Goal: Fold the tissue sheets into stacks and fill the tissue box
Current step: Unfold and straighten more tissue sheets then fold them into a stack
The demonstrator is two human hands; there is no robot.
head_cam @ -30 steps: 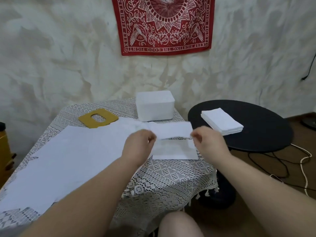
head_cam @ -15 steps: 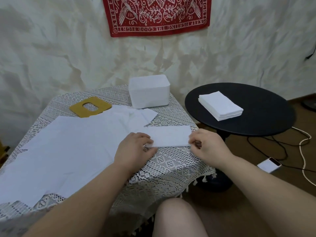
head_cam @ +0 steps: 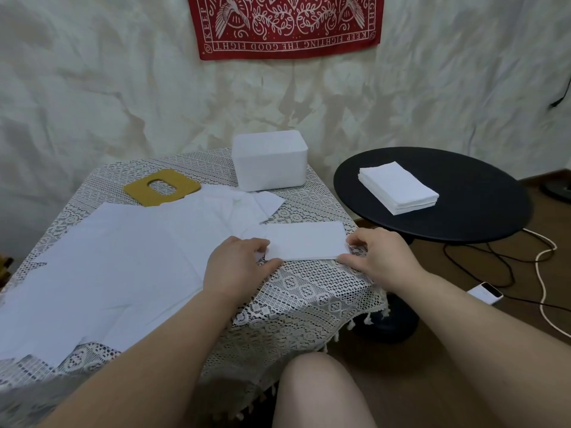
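Near the right front corner of the lace-covered table point(head_cam: 309, 304), your folded tissue sheet point(head_cam: 304, 240) lies flat, its right short edge close to the table's edge. Your left hand point(head_cam: 238, 265) rests on its left end with curled fingers pinching that edge; your right hand point(head_cam: 381, 257) pinches the right end, thumb and fingertips closed on the near right corner. Left of the fold, unfolded tissue sheets point(head_cam: 108, 267) spread over most of the cloth, reaching the left and near edges. Behind them sit the yellow box lid point(head_cam: 162, 187) with its slot and the white tissue box point(head_cam: 269, 164), close to the wall. Bare lace shows between the fold and the box. To your right, just beside the table, a black round side table point(head_cam: 482, 217) carries a stack of folded tissues point(head_cam: 398, 187), with bare top all round it. Cables point(head_cam: 482, 264) and a phone point(head_cam: 485, 292) lie on the floor.
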